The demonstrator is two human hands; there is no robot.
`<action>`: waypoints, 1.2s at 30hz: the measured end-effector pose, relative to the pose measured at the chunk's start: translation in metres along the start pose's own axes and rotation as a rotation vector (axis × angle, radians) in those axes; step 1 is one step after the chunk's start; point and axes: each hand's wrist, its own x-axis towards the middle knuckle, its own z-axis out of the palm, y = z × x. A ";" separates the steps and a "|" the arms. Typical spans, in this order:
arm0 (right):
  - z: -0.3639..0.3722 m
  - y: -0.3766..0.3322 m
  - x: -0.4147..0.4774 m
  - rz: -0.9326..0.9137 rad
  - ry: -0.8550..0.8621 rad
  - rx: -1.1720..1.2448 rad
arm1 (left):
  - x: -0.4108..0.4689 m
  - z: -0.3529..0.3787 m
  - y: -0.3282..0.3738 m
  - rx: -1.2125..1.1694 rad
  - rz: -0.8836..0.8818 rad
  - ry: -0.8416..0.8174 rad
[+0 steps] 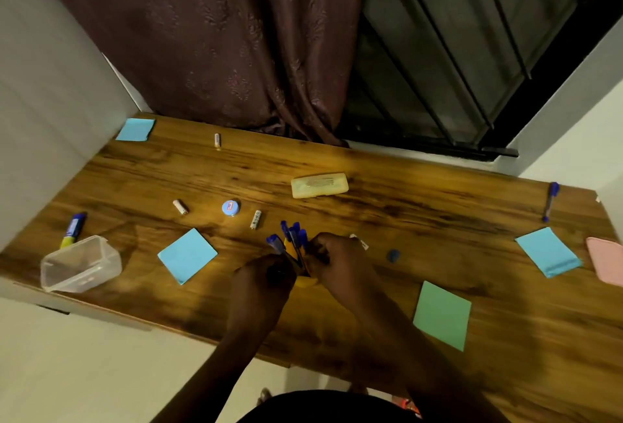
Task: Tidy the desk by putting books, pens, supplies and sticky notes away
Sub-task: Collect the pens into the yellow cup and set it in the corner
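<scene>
Both hands meet at a yellow pen cup (305, 279) near the desk's front middle. Several blue pens (292, 237) stick up out of it. My left hand (261, 282) is closed around a blue pen at the cup's left side. My right hand (335, 259) grips the cup's right rim. Blue sticky pads lie at the back left (135, 130), left of the hands (187, 255) and at the right (547, 251). A green pad (442, 314) lies front right. A lone blue pen (550, 201) rests far right.
A clear plastic tub (81, 264) sits at the left front, a blue-yellow marker (72, 229) behind it. Three batteries (255, 219) (180, 206) (217, 140), a small round blue tin (231, 208), a yellowish case (319, 185), a blue cap (393, 255) and a pink object (606, 264) lie on the wooden desk (387, 213).
</scene>
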 end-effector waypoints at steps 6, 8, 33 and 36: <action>0.009 -0.002 0.005 0.001 -0.050 -0.068 | 0.006 -0.004 -0.002 -0.087 -0.069 -0.038; 0.009 -0.002 0.006 0.006 -0.060 -0.074 | 0.006 -0.005 -0.002 -0.092 -0.080 -0.039; -0.118 0.109 -0.017 0.207 0.391 0.232 | 0.032 0.052 0.110 -0.352 0.079 -0.208; -0.148 0.147 -0.025 0.222 0.478 0.270 | 0.041 0.095 0.135 -0.335 0.122 -0.287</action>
